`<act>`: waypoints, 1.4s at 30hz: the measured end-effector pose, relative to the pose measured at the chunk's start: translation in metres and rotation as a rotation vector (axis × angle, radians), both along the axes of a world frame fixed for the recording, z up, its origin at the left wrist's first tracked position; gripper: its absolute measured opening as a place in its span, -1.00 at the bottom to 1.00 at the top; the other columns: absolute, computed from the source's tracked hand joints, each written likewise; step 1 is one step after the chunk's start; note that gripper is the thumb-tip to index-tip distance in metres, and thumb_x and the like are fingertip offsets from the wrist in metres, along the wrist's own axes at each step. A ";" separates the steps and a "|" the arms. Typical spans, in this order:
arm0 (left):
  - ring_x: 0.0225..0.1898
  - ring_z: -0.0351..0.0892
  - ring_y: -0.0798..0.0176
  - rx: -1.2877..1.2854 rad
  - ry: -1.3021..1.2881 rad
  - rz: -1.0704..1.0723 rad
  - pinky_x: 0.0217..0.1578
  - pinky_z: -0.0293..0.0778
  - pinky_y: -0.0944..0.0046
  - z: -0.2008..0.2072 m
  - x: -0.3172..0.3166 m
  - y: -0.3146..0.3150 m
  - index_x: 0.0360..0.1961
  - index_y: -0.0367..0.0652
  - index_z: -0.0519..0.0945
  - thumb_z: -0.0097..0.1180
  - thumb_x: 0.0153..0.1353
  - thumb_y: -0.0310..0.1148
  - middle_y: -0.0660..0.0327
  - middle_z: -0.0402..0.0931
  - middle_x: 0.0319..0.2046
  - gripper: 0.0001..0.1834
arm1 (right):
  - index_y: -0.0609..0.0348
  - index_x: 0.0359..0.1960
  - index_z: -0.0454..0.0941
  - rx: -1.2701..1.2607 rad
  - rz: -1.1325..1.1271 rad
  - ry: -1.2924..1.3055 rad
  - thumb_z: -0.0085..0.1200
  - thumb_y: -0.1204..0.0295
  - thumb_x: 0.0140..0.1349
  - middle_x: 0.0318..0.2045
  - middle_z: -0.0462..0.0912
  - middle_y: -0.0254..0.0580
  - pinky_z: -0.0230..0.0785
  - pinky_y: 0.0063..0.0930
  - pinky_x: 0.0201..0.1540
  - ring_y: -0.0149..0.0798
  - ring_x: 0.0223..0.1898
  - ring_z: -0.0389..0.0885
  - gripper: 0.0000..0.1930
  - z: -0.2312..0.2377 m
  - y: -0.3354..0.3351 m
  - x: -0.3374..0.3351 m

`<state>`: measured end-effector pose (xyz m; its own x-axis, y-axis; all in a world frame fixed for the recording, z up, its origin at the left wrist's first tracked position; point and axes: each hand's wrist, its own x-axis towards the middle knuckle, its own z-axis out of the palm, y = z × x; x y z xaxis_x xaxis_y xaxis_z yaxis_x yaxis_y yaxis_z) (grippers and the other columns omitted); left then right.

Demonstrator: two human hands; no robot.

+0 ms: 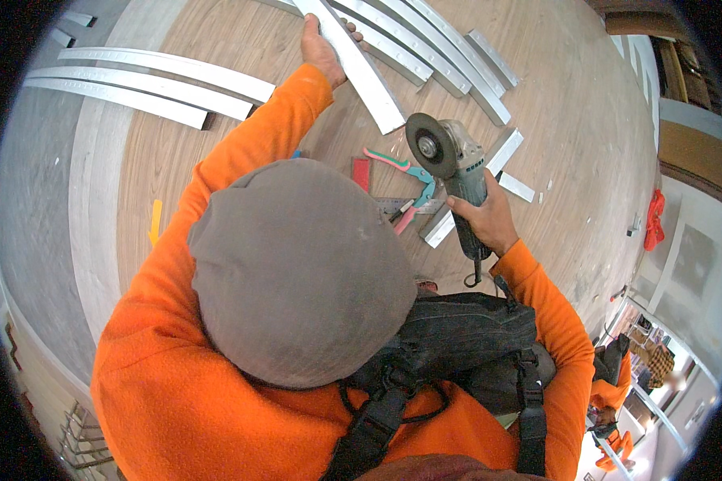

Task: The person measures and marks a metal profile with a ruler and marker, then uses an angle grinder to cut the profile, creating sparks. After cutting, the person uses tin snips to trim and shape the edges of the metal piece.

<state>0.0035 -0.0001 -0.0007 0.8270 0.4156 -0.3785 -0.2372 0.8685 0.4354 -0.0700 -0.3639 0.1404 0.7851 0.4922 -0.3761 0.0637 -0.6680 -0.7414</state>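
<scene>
My left hand (322, 52) is wrapped round a long silver-white metal profile (361, 76), whose near end slants down toward the grinder. In my right hand (493, 215) is an angle grinder (471, 188), gripped by its body. Its cutting disc (425, 143) faces left, close to the end of the profile; whether the two touch is hard to tell. Below them on the floor lie a teal and pink hand tool with two handles (422, 192), a red block (361, 172) and a metal ruler (389, 204). A grey cap (297, 272) hides the floor nearest me.
Several long metal profiles lie at the left (156, 98), and more lie at the upper right (449, 68). Shorter pieces (517, 186) rest right of the grinder. A yellow strip (155, 220) lies by my left arm. A red bundle (655, 220) is at the far right.
</scene>
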 end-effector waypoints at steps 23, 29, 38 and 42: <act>-0.28 0.54 0.00 0.024 0.024 0.008 -0.20 0.58 -0.12 0.000 0.003 0.000 -0.08 -0.30 0.43 -0.44 0.50 0.24 0.03 0.49 -0.30 -0.28 | 0.27 0.16 0.47 -0.005 0.017 -0.017 0.44 0.32 0.07 -0.08 0.72 -0.01 0.52 -0.30 0.04 -0.15 -0.08 0.72 -0.37 0.003 0.002 0.000; -0.29 0.54 0.01 0.010 0.035 -0.019 -0.18 0.58 -0.14 0.000 0.002 0.000 -0.07 -0.26 0.44 -0.42 0.49 0.26 0.07 0.49 -0.32 -0.29 | 0.29 0.15 0.47 0.021 -0.016 0.013 0.43 0.32 0.08 -0.10 0.73 -0.02 0.53 -0.30 0.02 -0.17 -0.10 0.72 -0.38 0.000 0.001 -0.002; -0.30 0.54 0.02 0.043 0.043 -0.006 -0.19 0.57 -0.14 0.002 0.003 -0.001 -0.07 -0.26 0.44 -0.45 0.49 0.27 0.08 0.50 -0.33 -0.27 | 0.29 0.15 0.47 0.039 0.005 -0.006 0.43 0.35 0.08 -0.10 0.73 -0.03 0.54 -0.30 0.01 -0.18 -0.10 0.72 -0.39 -0.002 0.000 -0.001; -0.31 0.53 0.01 0.044 0.051 -0.003 -0.22 0.56 -0.13 0.001 0.004 -0.001 -0.10 -0.28 0.45 -0.50 0.49 0.27 0.06 0.49 -0.34 -0.25 | 0.29 0.13 0.48 0.051 -0.006 0.006 0.43 0.35 0.09 -0.10 0.72 -0.04 0.53 -0.30 0.00 -0.19 -0.11 0.71 -0.41 -0.001 0.002 -0.001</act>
<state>0.0070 -0.0016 0.0000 0.8085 0.4302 -0.4015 -0.2112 0.8490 0.4844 -0.0711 -0.3615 0.1392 0.7856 0.5061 -0.3558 0.0549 -0.6299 -0.7747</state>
